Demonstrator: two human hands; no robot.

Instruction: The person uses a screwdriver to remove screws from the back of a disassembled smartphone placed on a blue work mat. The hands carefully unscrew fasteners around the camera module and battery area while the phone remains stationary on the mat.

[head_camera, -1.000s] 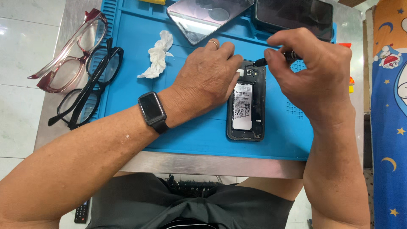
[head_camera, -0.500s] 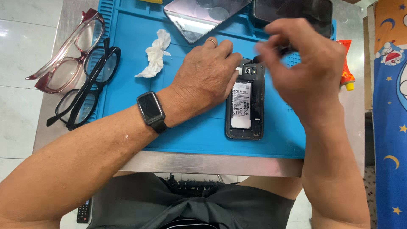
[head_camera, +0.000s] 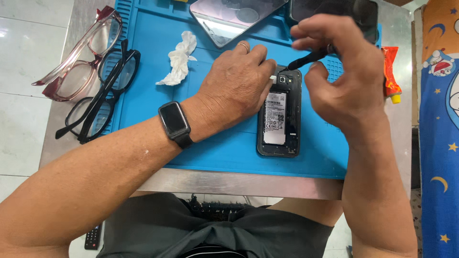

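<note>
blue rubbery mat (head_camera: pixel 153 57): left hand (head_camera: pixel 234 88) pins opened phone (head_camera: pixel 279 114), battery exposed; right hand (head_camera: pixel 344 71) pinches thin black tool (head_camera: pixel 308 58) at camera corner.

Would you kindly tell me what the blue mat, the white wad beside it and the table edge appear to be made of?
The blue mat looks like matte silicone or rubber: uniform colour, moulded ridges and compartments, no glare. The white wad seems to be tissue or thin paper, crumpled into soft irregular folds. The table edge looks like brushed stainless steel, grey with a dull streaky sheen, though a metal-look coating cannot be ruled out.
</note>
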